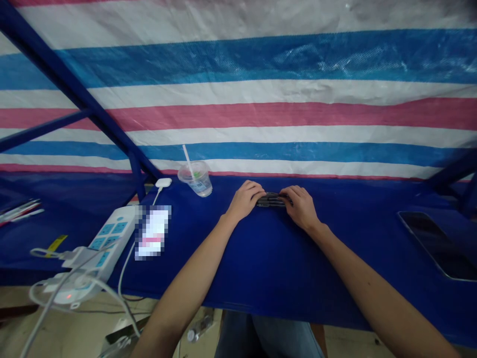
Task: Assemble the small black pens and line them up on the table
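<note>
Blue tabletop cover [261,263]: left hand [244,200] and right hand [301,208] grip, from opposite ends, a stack of slim black pens [273,199]. Clear plastic cup with straw [196,179] stands left of the stack; white power strip [108,243] lies farther left, black smartphone [437,245] well right.

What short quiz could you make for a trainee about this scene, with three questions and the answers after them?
1. What do the left hand and the right hand both touch?
2. Does the white power strip lie on the person's left side or right side?
3. True or false: the clear plastic cup stands on the floor.

Key:
1. Dark pens
2. Left
3. False
</note>
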`<control>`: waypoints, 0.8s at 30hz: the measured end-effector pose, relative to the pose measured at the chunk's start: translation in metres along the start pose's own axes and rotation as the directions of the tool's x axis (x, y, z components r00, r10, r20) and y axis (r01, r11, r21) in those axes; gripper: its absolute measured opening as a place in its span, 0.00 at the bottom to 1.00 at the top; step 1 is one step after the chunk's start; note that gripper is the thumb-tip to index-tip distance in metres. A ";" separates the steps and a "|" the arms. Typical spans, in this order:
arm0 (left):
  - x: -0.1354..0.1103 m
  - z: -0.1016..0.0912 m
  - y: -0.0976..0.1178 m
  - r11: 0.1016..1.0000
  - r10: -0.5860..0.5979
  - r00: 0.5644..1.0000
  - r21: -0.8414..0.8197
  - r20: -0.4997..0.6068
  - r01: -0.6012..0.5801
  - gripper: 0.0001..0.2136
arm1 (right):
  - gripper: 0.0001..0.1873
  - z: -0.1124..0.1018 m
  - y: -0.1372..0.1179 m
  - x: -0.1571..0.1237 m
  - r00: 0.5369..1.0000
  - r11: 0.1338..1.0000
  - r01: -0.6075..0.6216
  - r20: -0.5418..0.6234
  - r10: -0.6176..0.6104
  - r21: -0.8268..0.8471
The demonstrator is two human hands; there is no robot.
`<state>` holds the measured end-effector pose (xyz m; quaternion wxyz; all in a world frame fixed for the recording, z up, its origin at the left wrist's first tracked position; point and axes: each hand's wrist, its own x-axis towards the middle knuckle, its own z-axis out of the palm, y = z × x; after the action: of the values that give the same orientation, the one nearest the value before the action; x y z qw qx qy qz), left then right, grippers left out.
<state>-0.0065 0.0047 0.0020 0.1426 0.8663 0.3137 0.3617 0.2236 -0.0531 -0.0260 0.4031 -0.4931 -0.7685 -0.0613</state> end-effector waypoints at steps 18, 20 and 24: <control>0.000 0.001 -0.001 1.000 0.003 1.000 0.002 0.006 -0.003 0.06 | 0.07 -0.002 -0.003 0.001 1.000 1.000 -0.007 -0.005 0.007 0.009; -0.001 0.002 -0.003 1.000 0.017 1.000 -0.003 -0.004 -0.017 0.04 | 0.07 -0.002 -0.003 0.001 1.000 1.000 0.000 0.007 0.000 0.001; -0.001 0.002 -0.004 1.000 0.015 1.000 -0.002 -0.022 -0.015 0.03 | 0.08 0.000 -0.002 0.000 1.000 1.000 0.000 0.010 0.000 -0.010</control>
<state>-0.0079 0.0068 -0.0019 0.1376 0.8645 0.3083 0.3725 0.2218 -0.0542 -0.0247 0.3965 -0.4955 -0.7703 -0.0627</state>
